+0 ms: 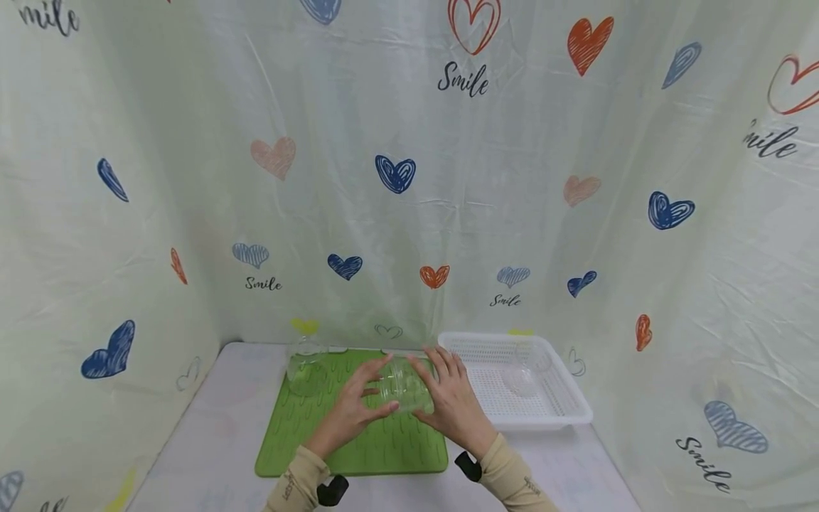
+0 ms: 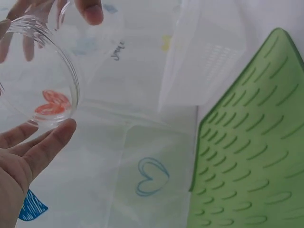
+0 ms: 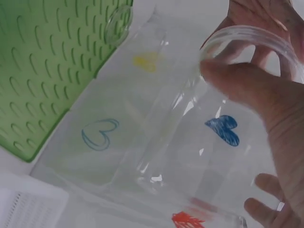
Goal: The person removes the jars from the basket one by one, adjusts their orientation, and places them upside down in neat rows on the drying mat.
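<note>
A clear, wide-mouthed jar (image 1: 404, 384) lies sideways between both hands, over the green mat (image 1: 358, 448). My left hand (image 1: 350, 412) holds it around the rim end, with fingertips on the rim in the left wrist view. From the other side my right hand (image 1: 456, 398) grips the jar, its fingers and thumb spread around it. The jar's round mouth (image 2: 71, 71) faces the left wrist camera. See-through walls show the curtain's printed hearts behind. A second clear jar (image 1: 307, 373) stands on the mat's back left part.
At the back right, a white perforated plastic basket (image 1: 576, 409) has a clear glass or plastic vessel (image 1: 526, 370) inside. The white table (image 1: 211, 427) is bordered by a curtain (image 1: 320, 213) printed with hearts, at the back and both sides.
</note>
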`<state>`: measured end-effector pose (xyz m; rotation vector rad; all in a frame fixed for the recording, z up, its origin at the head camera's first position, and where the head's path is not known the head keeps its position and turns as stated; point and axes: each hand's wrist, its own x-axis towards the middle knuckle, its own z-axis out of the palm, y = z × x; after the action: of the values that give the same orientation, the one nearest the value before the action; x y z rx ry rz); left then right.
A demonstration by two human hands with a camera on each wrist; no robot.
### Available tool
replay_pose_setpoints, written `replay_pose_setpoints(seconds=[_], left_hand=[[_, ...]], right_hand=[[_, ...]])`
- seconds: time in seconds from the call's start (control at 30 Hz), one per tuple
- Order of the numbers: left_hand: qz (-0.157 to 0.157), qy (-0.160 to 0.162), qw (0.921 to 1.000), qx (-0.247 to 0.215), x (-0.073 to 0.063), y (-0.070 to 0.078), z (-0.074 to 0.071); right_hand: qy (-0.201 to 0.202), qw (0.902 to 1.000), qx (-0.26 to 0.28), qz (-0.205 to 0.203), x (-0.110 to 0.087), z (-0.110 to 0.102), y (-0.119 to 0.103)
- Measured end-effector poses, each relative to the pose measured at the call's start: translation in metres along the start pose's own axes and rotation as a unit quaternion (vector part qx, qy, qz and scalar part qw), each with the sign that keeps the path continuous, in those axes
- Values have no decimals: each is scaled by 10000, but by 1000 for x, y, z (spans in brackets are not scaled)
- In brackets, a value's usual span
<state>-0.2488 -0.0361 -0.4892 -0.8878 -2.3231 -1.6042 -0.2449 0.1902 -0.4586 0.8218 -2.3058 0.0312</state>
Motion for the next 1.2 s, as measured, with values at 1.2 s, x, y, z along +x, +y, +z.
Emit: replay_pose_setpoints(seconds=[1.2], left_hand=[[201, 129, 9996, 131, -3, -6, -8]], right_hand=[[-1641, 7009, 6131, 3255, -11, 9, 33]])
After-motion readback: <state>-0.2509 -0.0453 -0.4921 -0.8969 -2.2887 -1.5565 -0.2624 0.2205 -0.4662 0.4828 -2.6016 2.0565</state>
